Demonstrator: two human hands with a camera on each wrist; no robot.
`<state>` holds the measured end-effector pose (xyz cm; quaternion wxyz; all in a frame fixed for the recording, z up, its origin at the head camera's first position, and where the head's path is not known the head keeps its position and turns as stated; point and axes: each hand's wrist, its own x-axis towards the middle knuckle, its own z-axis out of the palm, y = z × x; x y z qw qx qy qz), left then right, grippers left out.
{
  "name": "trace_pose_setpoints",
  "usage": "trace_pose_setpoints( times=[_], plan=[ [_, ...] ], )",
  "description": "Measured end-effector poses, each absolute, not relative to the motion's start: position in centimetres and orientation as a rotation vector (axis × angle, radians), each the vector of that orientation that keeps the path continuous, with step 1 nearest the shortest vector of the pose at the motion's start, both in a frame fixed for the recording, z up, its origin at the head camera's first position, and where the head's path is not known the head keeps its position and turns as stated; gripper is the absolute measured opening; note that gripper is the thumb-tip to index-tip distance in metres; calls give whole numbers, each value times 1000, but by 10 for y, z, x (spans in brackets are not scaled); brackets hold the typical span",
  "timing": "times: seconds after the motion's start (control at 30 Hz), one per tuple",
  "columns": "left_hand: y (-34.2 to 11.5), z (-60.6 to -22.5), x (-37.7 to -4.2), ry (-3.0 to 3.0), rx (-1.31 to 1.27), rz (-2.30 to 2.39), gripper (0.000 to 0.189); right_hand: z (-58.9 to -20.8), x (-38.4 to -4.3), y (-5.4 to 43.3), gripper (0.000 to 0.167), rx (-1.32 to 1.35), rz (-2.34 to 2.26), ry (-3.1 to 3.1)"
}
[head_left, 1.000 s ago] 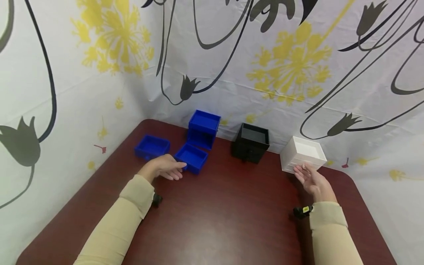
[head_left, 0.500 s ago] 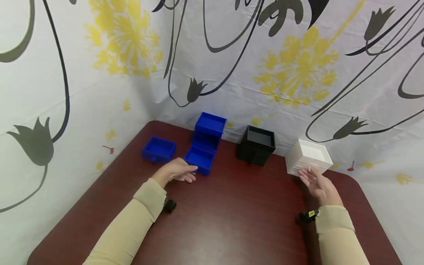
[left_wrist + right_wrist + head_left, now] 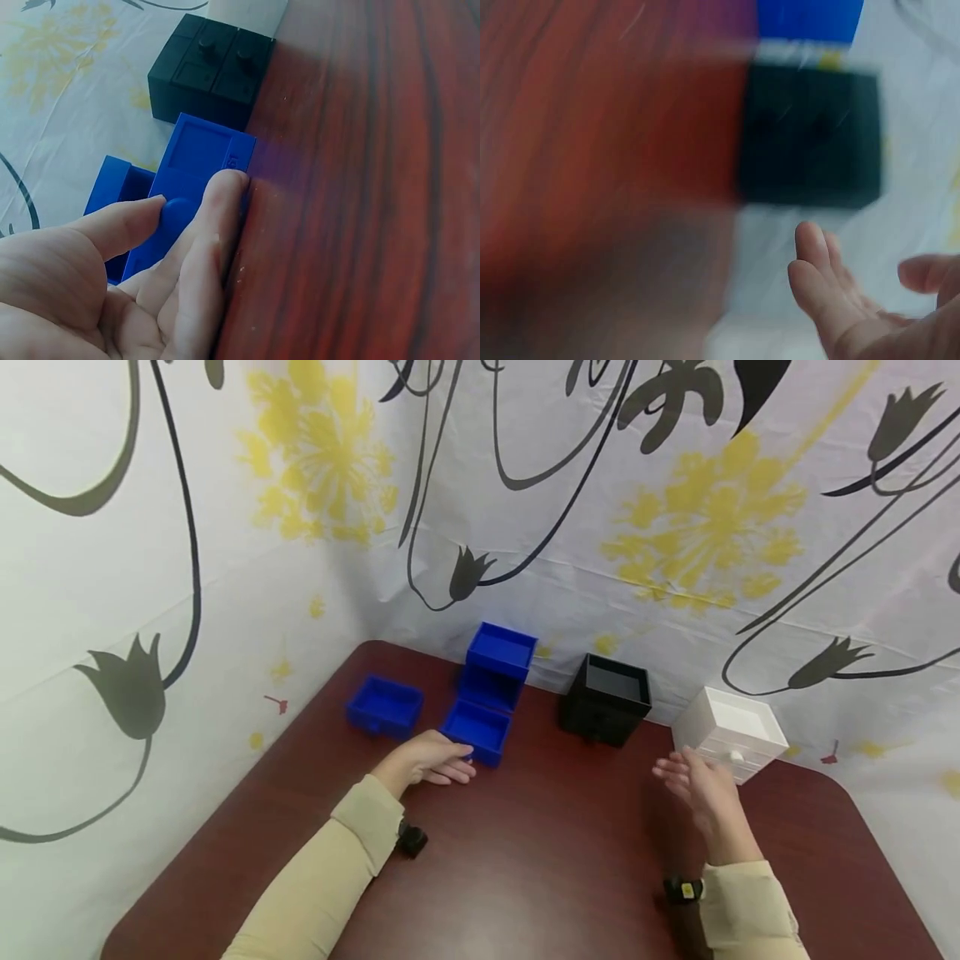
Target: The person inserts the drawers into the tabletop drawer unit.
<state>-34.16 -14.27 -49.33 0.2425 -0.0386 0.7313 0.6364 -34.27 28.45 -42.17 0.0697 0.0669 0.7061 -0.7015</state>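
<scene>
My left hand (image 3: 437, 758) is at the front of a blue drawer (image 3: 480, 727) that stands out from a small blue cabinet (image 3: 502, 650). In the left wrist view the thumb and index finger lie on either side of the drawer's round knob (image 3: 178, 214), pinching it; the other fingers reach along below. My right hand (image 3: 701, 789) is raised in front of a white drawer box (image 3: 742, 727), fingers loosely extended and holding nothing. Its wrist view is blurred, with those fingers below a black drawer box (image 3: 810, 135).
A separate blue drawer (image 3: 385, 704) lies at the table's left. The black drawer box (image 3: 607, 697), open-topped, stands between the blue cabinet and the white one. A patterned cloth wall (image 3: 570, 585) rises behind the dark red table (image 3: 540, 860).
The blue drawer has gone slightly towards its cabinet, my left hand staying at its knob. My right hand has drawn left from the white box, baring its knob. The head view has turned left.
</scene>
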Motion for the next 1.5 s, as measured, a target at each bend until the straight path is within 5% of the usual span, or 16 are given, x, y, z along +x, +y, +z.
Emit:
trace_pose_setpoints(
  times=[0.07,0.23,0.5,0.77,1.5],
  plan=[
    [-142,-493,-342,1993,-116,1755,40,-405,-344,253,40,54,-2128,2223],
    [-147,-490,-345,1929,-168,1820,43,-370,-379,175,61,-216,-2084,2174],
    [-146,-496,-346,1905,-148,1835,34,-363,-460,104,59,-466,-1424,2587],
    [-136,-503,-345,1914,-141,1831,33,-385,-497,94,73,-515,-1214,2554],
    [-145,-493,-349,1850,-223,1949,39,-383,-504,85,89,-478,-1058,2515]
  ],
)
